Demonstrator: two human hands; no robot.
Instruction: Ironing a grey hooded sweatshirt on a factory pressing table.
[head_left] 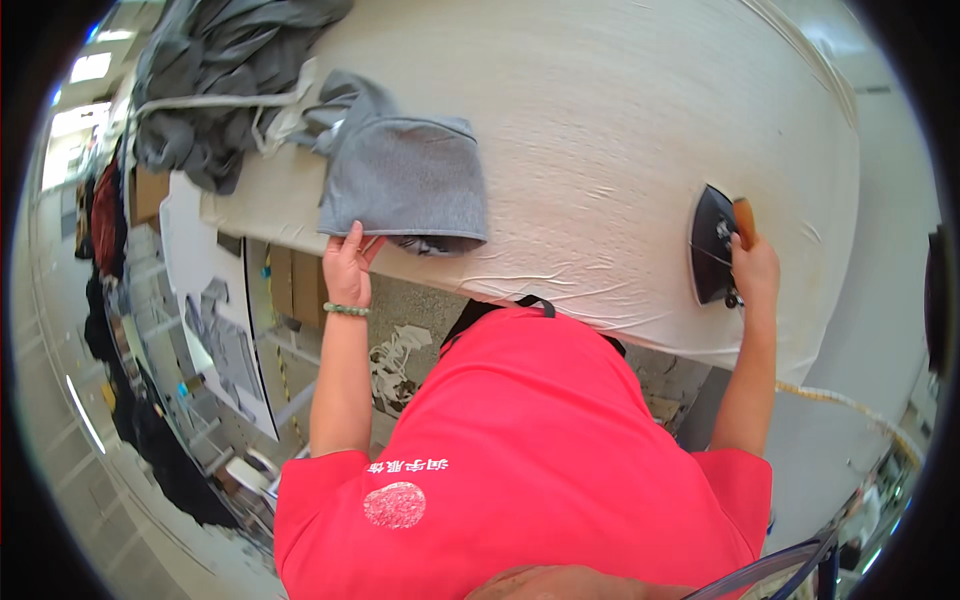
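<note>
The folded grey garment (405,180) lies flat on the padded ironing table (620,130), at its near edge toward the left end, with its lower hem running along that edge and slightly overhanging it. This position keeps the piece within reach of the left hand (348,265), which meets the garment at its near left corner. The fingers are extended and loosely spread, thumb apart, pressing or pinching the hem; whether fabric is clamped between thumb and fingers cannot be told. A green bead bracelet (347,309) sits on that wrist.

The right hand (757,268) is closed around the orange handle of the iron (712,245), fingers wrapped in a full grip. The iron stands near the right end of the table, close to its near edge and well apart from the garment. Its dark soleplate appears to face the camera, which suggests it is tilted up off the cover rather than resting flat.

Between garment and iron the cream table cover is bare apart from light wrinkles, giving an unobstructed lane along the near edge. The far half of the table is likewise open across its width.

A heap of grey clothing (215,80) with pale straps occupies the far left corner, touching or just beside the folded piece. The person's red shirt (520,460) fills the lower centre, close against the near edge.
</note>
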